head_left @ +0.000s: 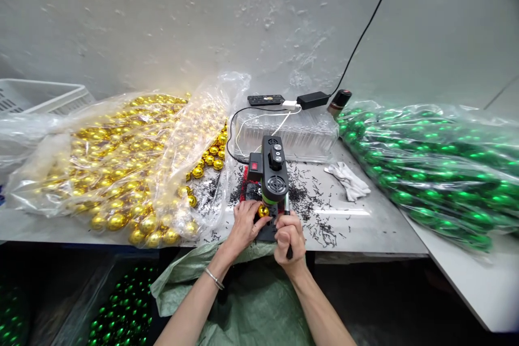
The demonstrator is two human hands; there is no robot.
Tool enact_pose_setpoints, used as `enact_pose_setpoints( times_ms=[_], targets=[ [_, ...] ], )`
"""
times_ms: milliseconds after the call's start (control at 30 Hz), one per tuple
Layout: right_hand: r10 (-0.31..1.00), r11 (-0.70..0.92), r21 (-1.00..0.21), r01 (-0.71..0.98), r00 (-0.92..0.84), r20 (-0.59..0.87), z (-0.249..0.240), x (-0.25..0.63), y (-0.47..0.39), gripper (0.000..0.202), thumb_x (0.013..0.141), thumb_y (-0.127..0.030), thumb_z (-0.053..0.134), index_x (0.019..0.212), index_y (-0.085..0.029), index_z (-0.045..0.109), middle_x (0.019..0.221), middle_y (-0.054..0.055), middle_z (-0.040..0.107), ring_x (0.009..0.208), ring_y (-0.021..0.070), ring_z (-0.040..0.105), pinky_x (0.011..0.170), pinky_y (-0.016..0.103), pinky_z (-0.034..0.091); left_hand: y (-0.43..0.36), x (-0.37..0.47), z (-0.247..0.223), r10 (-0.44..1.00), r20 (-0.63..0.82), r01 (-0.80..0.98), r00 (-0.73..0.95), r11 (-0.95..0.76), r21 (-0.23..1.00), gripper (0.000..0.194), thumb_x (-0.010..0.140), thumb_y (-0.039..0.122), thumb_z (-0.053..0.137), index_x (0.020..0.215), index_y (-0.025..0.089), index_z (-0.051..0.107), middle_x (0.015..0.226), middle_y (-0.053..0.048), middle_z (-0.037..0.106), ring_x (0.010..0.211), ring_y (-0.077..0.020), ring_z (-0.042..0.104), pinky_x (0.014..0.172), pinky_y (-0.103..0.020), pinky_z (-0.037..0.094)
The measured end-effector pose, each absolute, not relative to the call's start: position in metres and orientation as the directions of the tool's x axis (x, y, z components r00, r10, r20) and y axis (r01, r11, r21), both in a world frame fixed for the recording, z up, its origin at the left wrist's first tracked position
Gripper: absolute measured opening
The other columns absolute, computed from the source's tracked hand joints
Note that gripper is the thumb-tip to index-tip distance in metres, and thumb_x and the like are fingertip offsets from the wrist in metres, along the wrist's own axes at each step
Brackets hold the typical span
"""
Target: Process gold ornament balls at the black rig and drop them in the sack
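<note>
A small black bench drill press [274,170] with a red switch stands in the middle of the table. Under its head sits a shiny gold ball [263,211], pinched by the fingers of my left hand [246,221]. My right hand [290,238] is wrapped round the press's lever handle [289,251], whose metal rod rises beside the head. Black shavings [308,200] lie scattered around the base. The contact between the press and the ball is hidden by the head.
Gold balls in a clear plastic bag [121,173] fill the left side. Green balls in another bag [438,167] lie on the right. Behind the press are a clear plastic box [292,130], cables and a power adapter [312,100]. A white glove [347,181] lies to the right.
</note>
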State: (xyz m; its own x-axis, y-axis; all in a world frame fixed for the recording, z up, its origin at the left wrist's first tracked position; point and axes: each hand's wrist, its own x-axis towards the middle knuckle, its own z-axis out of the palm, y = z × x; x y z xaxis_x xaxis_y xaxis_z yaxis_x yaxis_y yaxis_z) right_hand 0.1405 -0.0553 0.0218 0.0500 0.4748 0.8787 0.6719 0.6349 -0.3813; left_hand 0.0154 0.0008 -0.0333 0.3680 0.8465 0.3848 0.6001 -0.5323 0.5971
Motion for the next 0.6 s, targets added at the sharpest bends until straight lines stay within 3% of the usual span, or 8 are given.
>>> enact_pose_setpoints(
  times_ms=[133,300,400,600],
  targets=[
    [0.458,0.660,-0.362,0.658,0.028,0.888,0.024,0.140,-0.057,0.024,0.095,-0.016,0.035,0.074,-0.022,0.045,0.073,0.000,0.051,0.068,0.0135,0.054,0.079,0.037,0.051,0.002,0.015,-0.031,0.853,0.373,0.600,0.365,-0.522,0.606,0.027,0.092,0.033,0.058,0.115,0.018,0.061,0.110,-0.010,0.064,0.105,-0.0256,0.056,0.095,-0.044,0.039],
    [0.585,0.597,-0.555,0.579,0.160,0.795,0.072,0.134,-0.064,0.025,0.094,-0.010,0.038,0.072,-0.021,0.044,0.074,0.000,0.050,0.068,0.0127,0.052,0.060,0.027,0.043,0.003,0.015,-0.028,0.866,0.356,0.586,0.352,-0.500,0.637,0.030,0.091,0.034,0.060,0.116,0.017,0.062,0.113,-0.011,0.064,0.108,-0.0273,0.057,0.096,-0.046,0.039],
    [0.673,0.533,-0.653,0.538,0.198,0.712,0.104,0.132,-0.067,0.027,0.095,-0.013,0.042,0.069,-0.020,0.046,0.075,0.000,0.052,0.069,0.0125,0.052,0.062,0.027,0.042,-0.013,0.010,-0.026,0.859,0.361,0.567,0.362,-0.510,0.646,0.033,0.091,0.033,0.060,0.120,0.018,0.060,0.118,-0.012,0.063,0.113,-0.0272,0.056,0.099,-0.047,0.038],
    [0.688,0.524,-0.664,0.534,0.194,0.700,0.103,0.132,-0.069,0.027,0.095,-0.014,0.041,0.070,-0.021,0.047,0.075,0.000,0.052,0.072,0.0134,0.053,0.065,0.028,0.041,-0.050,-0.034,-0.017,0.828,0.395,0.563,0.398,-0.560,0.607,0.056,0.089,0.044,0.060,0.138,0.021,0.047,0.135,-0.014,0.056,0.125,-0.0291,0.050,0.105,-0.049,0.039]
  ],
)
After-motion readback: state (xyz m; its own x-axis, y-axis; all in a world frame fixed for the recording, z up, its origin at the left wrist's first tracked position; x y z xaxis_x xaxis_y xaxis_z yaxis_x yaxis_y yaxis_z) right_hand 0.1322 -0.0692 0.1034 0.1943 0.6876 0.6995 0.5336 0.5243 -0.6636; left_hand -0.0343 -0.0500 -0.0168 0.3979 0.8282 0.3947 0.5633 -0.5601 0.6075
